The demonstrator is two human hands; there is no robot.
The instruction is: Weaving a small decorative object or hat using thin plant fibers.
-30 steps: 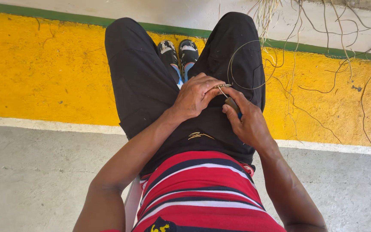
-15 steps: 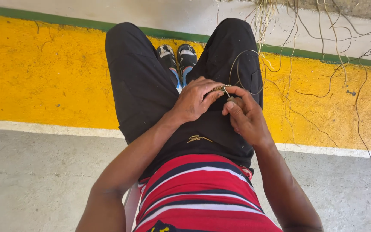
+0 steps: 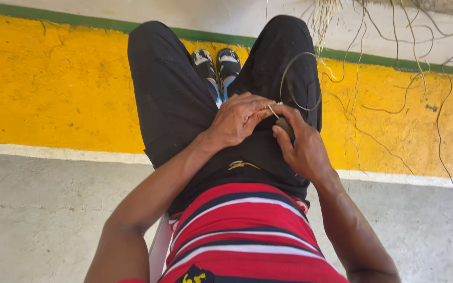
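From the head view, the seated person works over the lap: the left hand (image 3: 239, 119) curls its fingers shut around a short pale bundle of fibres (image 3: 272, 108), which pokes out rightward toward the right hand (image 3: 301, 147). That hand is closed on a small dark tool (image 3: 284, 126), thumb tip touching the bundle's end. The bundle lies across, left to right, between both hands; a thin strand loop (image 3: 300, 81) arches beyond the right hand over the black trousers (image 3: 169, 99). Farther off lie loose dry fibres (image 3: 394, 78) on a yellow-painted floor band (image 3: 48, 84); nearer, grey concrete (image 3: 43, 209).
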